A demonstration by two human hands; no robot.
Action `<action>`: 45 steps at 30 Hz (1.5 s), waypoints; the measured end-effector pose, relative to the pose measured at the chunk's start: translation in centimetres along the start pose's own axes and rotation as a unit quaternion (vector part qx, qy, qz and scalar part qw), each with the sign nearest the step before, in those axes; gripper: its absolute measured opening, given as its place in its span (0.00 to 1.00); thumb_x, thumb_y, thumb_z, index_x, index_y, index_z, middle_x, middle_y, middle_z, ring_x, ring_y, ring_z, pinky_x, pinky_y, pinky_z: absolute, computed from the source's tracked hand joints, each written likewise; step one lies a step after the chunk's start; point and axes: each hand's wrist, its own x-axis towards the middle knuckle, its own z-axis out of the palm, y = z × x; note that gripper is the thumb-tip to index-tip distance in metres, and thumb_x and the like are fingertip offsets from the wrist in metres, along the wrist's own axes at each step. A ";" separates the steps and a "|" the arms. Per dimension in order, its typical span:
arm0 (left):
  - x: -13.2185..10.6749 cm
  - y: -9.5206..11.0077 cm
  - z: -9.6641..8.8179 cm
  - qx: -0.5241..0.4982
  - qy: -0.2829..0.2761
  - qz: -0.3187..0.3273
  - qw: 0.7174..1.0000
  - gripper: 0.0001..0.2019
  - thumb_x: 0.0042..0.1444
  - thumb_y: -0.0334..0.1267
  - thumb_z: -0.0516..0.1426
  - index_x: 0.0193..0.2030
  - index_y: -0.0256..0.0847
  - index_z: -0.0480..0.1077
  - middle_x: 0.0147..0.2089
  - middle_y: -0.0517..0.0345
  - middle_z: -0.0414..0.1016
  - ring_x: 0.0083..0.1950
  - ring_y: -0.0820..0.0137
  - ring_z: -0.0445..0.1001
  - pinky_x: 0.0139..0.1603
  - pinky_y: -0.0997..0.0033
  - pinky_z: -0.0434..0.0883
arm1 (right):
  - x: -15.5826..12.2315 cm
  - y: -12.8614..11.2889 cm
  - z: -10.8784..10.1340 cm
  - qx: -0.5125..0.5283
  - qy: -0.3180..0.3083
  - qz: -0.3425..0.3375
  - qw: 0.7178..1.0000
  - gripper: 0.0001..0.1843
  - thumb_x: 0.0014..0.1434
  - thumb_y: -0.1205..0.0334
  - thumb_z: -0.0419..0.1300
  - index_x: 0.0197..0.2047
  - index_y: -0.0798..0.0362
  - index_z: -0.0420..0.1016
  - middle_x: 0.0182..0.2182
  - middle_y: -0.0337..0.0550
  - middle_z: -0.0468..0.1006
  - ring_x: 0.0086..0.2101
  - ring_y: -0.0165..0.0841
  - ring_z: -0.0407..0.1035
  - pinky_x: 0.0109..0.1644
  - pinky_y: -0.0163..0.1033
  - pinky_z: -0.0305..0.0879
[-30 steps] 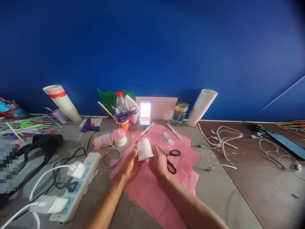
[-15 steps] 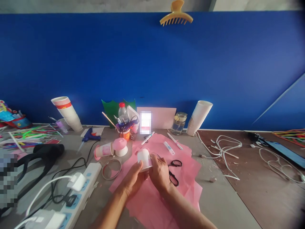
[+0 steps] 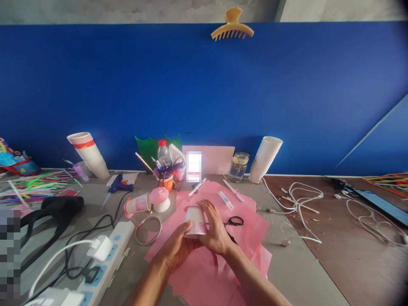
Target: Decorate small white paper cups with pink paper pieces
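A white paper cup (image 3: 195, 217) with pinkish marks is held above pink paper sheets (image 3: 219, 276). My left hand (image 3: 177, 246) grips its near left side, thumb on the wall. My right hand (image 3: 215, 229) curves round the cup's right side, fingers reaching to its far end, where a bit of pink shows. Black-handled scissors (image 3: 236, 221) lie just right of my right hand, partly hidden. To the left sit a cup with a pink domed top (image 3: 160, 199), a cup on its side with pink at one end (image 3: 137, 205) and a roll of tape (image 3: 148, 230).
A power strip (image 3: 110, 250) with plugs and a blue glue gun (image 3: 119, 183) with its black cord lie on the left. Paper cup stacks (image 3: 266, 159) lean against the blue partition. A glass jar (image 3: 239, 167), pens (image 3: 233, 190) and white cables (image 3: 302, 199) are at the back and right.
The cup has turned and come slightly nearer, showing more of its side wall. My right hand's fingers have stretched from the cup's side towards its far end.
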 end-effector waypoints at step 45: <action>-0.1 0.5 0.1 -0.107 0.018 -0.001 0.994 0.21 0.57 0.48 0.55 0.47 0.31 0.69 0.35 0.47 0.77 0.36 0.65 0.75 0.43 0.63 0.70 | -0.5 -0.4 0.6 0.137 -0.059 0.147 0.978 0.39 0.48 0.58 0.64 0.61 0.51 0.54 0.61 0.54 0.56 0.61 0.47 0.52 0.63 0.53 0.53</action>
